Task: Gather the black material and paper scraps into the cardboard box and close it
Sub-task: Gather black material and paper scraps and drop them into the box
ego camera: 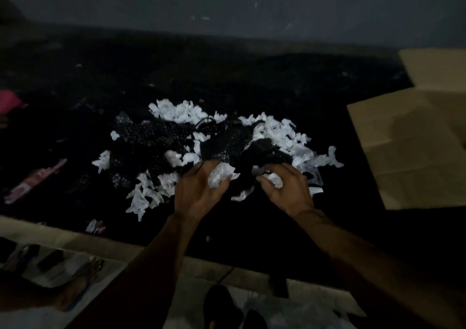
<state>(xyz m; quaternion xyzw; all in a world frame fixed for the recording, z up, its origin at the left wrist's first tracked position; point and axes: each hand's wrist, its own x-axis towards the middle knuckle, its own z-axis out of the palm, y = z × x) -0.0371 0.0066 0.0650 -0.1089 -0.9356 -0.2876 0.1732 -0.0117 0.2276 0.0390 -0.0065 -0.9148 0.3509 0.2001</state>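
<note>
The room is dim. A grey wall runs across twelve o'clock, flecked with pale marks. Below it spreads a black work surface, its pale front edge at seven o'clock. Lighter floor lies toward six o'clock.

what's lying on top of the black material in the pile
White paper scraps lie scattered over and around the black material, and both hands, left and right, grip scraps at its near edge. Whatever lies beneath it is hidden.
</note>
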